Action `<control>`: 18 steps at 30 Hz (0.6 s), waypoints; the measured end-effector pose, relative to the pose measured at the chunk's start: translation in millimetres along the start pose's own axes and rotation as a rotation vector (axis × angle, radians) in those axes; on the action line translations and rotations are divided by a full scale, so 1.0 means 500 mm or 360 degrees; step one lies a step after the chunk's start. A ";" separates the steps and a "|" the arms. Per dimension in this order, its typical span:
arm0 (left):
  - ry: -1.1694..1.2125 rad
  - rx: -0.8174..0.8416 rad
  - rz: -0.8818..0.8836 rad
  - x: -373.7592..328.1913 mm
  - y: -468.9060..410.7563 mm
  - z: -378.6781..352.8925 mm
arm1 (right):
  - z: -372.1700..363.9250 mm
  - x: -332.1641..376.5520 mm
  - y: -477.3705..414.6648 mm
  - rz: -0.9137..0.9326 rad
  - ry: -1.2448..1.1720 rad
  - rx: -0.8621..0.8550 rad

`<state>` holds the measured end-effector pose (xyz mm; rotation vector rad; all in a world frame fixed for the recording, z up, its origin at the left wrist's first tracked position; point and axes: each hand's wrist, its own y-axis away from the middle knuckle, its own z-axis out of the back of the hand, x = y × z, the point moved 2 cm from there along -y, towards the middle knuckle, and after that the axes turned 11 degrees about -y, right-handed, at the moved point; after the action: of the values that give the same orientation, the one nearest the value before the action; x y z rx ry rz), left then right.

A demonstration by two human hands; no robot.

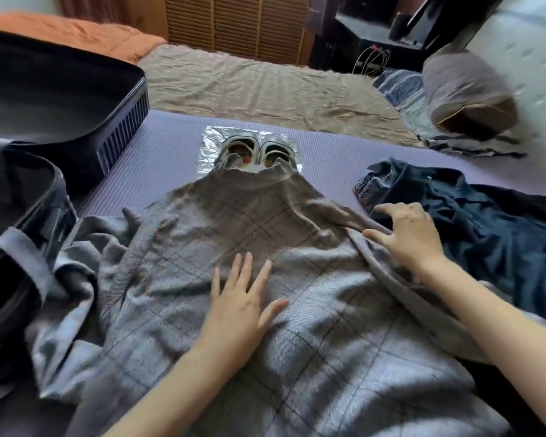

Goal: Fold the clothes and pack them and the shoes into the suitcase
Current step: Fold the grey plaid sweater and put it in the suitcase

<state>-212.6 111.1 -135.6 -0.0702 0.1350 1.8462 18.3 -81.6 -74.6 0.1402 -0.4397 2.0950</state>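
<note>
Grey checked sweater being flattened on the mat

Open suitcase point(54, 99) is parked far left; sweater point(234, 222) is pinned mid-mat by the flat, open left hand point(240, 307), its edge is pressed under the right hand point(407, 234), nothing gripped; shoes point(259, 151) sit behind, jeans point(473, 222) right.

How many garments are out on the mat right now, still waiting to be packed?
2. A grey checked sweater lies spread in the middle under both hands; dark jeans lie crumpled to its right. More may be hidden underneath.
</note>
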 end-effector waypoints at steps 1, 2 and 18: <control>-0.0027 0.0016 -0.0014 -0.010 0.012 -0.005 | 0.013 -0.018 0.018 -0.0061 0.0058 0.0007; -0.0053 0.0031 -0.0017 -0.017 0.019 -0.012 | 0.024 -0.030 0.033 -0.0140 0.0084 0.0018; 0.0199 0.0068 0.0121 -0.034 0.008 -0.006 | 0.095 -0.094 0.026 -0.0370 -0.0432 -0.0254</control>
<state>-211.7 93.3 -136.1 -0.1528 0.2672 1.9139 29.1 -142.5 -46.3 0.3666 -0.7164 1.8105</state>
